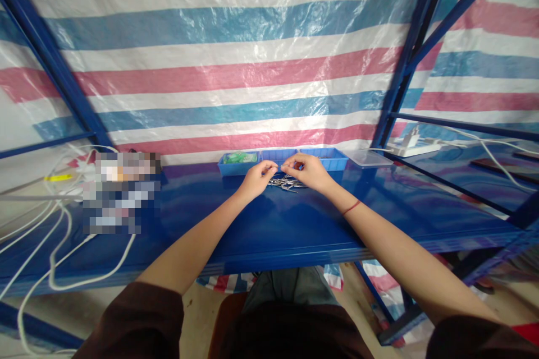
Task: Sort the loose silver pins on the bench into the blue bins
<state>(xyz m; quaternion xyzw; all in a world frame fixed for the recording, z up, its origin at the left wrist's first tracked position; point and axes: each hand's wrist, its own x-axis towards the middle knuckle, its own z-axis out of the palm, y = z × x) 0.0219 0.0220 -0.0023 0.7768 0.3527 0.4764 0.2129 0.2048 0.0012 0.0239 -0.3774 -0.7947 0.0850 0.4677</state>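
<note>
Both my arms reach forward over a blue metal shelf (269,224). My left hand (257,175) and my right hand (306,170) meet at the far side, fingers pinched together on a small thin metal piece I cannot make out clearly. Just below them lies a small pile of metal pins or screws (286,183). Behind the hands stand three blue trays: one with green parts (238,160), a middle one (278,155), and a right one (328,157).
A clear plastic lid or tray (370,158) lies right of the blue trays. White cables (59,247) loop over the left side beside a blurred patch (120,193). A white power strip (415,146) sits at the right. Blue frame posts (404,67) and a striped tarp stand behind.
</note>
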